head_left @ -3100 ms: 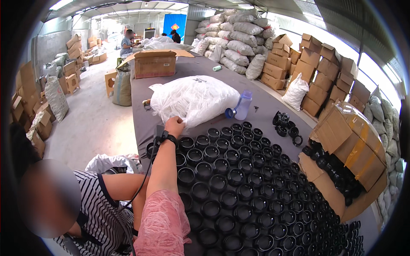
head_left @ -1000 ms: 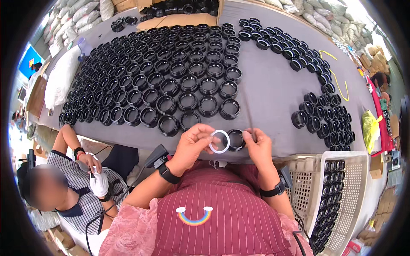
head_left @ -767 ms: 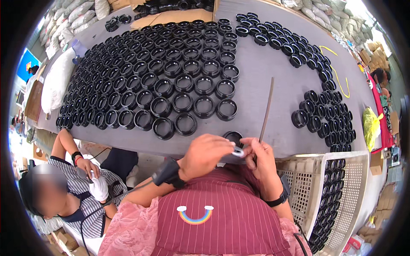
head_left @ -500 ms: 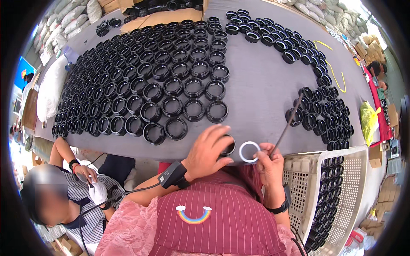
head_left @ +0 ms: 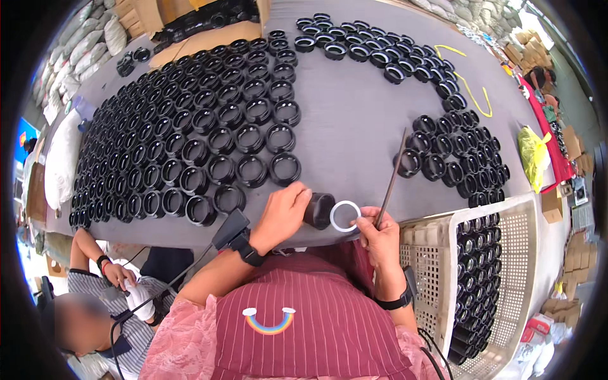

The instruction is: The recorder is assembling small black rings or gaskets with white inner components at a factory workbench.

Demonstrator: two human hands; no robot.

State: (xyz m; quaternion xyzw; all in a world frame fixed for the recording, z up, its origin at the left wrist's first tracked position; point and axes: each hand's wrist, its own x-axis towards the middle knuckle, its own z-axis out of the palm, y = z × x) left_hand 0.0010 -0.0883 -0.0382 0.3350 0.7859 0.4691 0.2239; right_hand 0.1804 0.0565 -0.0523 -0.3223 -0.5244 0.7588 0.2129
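My left hand (head_left: 278, 214) is closed at the near edge of the table, its fingers gripping the side of a black cylindrical ring (head_left: 318, 211) tipped toward the right. Right beside that ring, a thin white ring (head_left: 333, 216) is pinched between the thumb and fingers of my right hand (head_left: 382, 240). The same hand also holds a thin dark stick (head_left: 393, 176), which points up and away over the table. White and black rings are close together; whether they touch I cannot tell.
Rows of black rings (head_left: 252, 170) cover the table's left; more black rings (head_left: 434, 166) curve along the right. A white perforated crate (head_left: 430, 253) with black rings stands at the near right. A yellow bag (head_left: 535, 158) lies beyond. Another person (head_left: 120, 316) sits at the lower left.
My left hand has gone from spread fingers to gripping the black ring, which is now tipped beside the white ring. The stick stands more upright. The whole view has shifted slightly.
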